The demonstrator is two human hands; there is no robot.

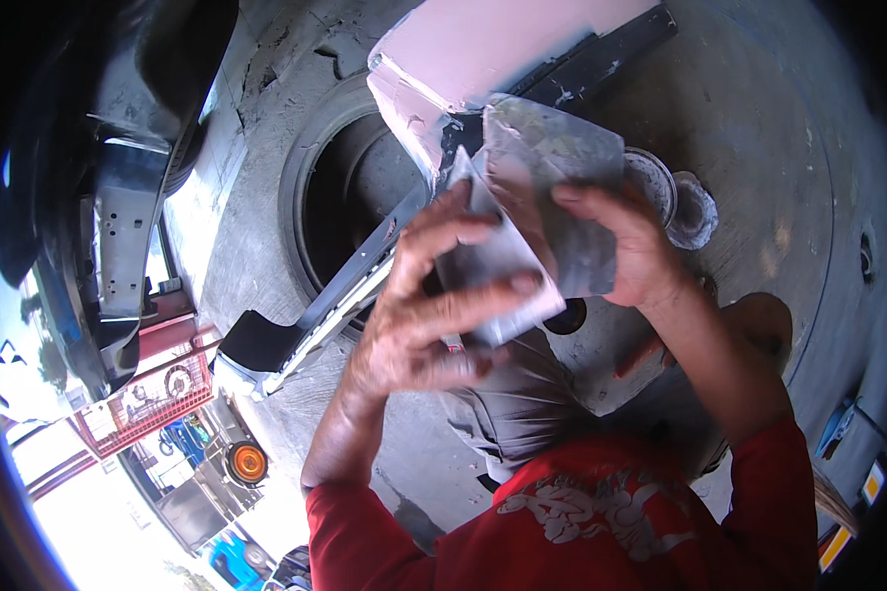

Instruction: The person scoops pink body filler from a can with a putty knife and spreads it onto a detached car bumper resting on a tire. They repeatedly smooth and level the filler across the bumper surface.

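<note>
A stiff, grey sheet of sandpaper (562,148), smeared with pale pink dust and bent into folds, is held up between my hands above my grey-trousered knee. My left hand (424,295), slightly blurred, grips a folded part with its fingers spread across the outside. On the other side my right hand (626,241) pinches the larger, upright part, thumb on its face and fingers behind. Just beyond the sheet is a car body part (493,44) coated in pink filler, with dark bare strips. A long narrow arm of trim (355,281) runs from it toward the lower left.
A round tin (650,182) and a crusted pale dish (693,210) sit on the concrete floor right of the sheet. Under the body part lies a tyre (301,187). A dark vehicle (128,227) stands at left; an orange-hubbed wheel (246,461) is farther off.
</note>
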